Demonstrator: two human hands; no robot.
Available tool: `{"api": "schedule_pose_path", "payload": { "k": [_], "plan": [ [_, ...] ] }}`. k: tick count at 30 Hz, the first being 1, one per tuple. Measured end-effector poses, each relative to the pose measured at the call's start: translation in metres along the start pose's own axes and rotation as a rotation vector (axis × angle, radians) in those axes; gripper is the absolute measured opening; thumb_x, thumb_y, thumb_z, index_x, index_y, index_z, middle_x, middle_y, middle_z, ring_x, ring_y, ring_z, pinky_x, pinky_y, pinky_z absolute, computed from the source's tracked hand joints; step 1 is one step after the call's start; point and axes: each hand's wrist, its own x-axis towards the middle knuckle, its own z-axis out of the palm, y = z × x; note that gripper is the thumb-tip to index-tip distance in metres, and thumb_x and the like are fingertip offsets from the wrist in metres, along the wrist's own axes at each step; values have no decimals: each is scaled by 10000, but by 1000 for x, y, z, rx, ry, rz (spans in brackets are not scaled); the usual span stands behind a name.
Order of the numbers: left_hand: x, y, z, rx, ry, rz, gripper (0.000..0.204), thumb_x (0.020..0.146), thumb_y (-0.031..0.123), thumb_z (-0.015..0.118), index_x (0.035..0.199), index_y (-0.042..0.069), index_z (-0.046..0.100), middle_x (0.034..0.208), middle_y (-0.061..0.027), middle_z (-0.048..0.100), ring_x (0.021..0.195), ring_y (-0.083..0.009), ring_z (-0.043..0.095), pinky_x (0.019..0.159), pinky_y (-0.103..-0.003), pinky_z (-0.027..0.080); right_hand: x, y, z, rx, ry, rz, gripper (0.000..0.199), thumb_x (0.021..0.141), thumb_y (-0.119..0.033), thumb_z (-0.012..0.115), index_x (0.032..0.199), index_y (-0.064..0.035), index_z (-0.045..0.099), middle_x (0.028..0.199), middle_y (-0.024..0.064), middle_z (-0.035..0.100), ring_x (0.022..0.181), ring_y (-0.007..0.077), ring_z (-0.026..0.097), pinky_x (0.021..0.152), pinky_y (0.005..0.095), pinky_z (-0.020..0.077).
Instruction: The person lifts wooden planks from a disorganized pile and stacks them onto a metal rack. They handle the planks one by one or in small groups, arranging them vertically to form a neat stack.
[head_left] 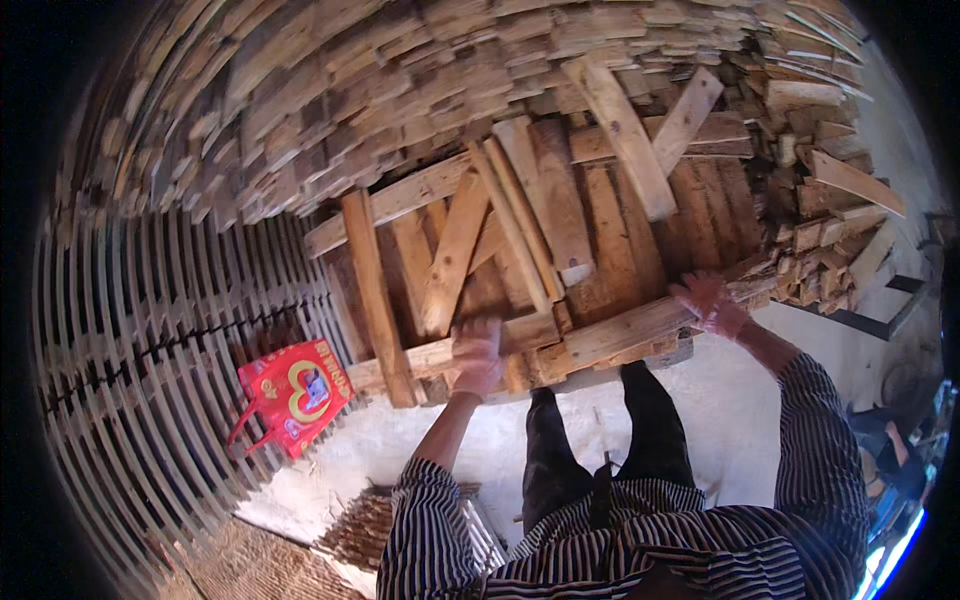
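Observation:
My left hand [478, 355], smeared by motion, lies over a pale board [425, 357] along the near edge of a low wooden stack. Whether its fingers close round the board cannot be told. My right hand [708, 303] grips a wooden plank [625, 335] near its right end, fingers over the top. Between and beyond the hands, loose boards lie across the stack at various angles: a slanting board [457, 255], a narrow strip [512, 225] and a wide dark board [560, 200]. Another board [372, 290] crosses the stack's left end.
Piled boards [420, 80] form a high wall at the far side. Slatted rows of timber [150, 350] stand at the left, with a red bag [297, 395] against them. Offcuts [835, 235] are heaped at the right. Another person [895, 460] is at the right edge.

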Motion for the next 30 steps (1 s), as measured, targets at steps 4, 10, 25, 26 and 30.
{"api": "schedule_pose_path", "payload": {
  "k": [4,10,25,26,30],
  "plan": [
    [2,-17,-11,-279,-170,-29,1042,690,560,836,1498,82,384,1408,-233,502,1343,-398,453,1115,-524,369,2,-5,5,-29,87,31,821,642,-309,895,1357,-162,519,1228,159,560,1150,334,558,948,501,451],
    [22,-129,-25,-131,753,-523,872,751,605,806,1348,28,540,1276,-180,612,1157,-363,602,1044,-431,473,5,-12,6,-68,0,100,812,625,-301,898,1337,-166,532,1234,145,566,1166,338,548,984,514,426],
    [91,-138,-23,-196,471,-531,936,850,442,784,1535,-13,338,1527,-230,452,1388,-351,457,1171,-430,370,-3,4,49,-80,356,133,213,914,-216,541,1126,-236,540,1067,45,609,998,295,619,841,505,467],
    [90,-128,-27,-151,486,-522,926,856,434,782,1535,-13,339,1527,-233,450,1391,-354,451,1172,-434,366,-1,4,49,-78,363,136,198,919,-220,536,1115,-244,538,1058,37,608,994,285,619,830,498,464],
    [90,-76,-47,-54,563,-424,888,879,400,772,1535,-17,341,1528,-246,441,1403,-365,430,1178,-450,350,-12,16,51,-215,165,205,154,935,-255,521,1086,-281,534,1022,5,597,977,257,617,798,478,455]
  ]
}}
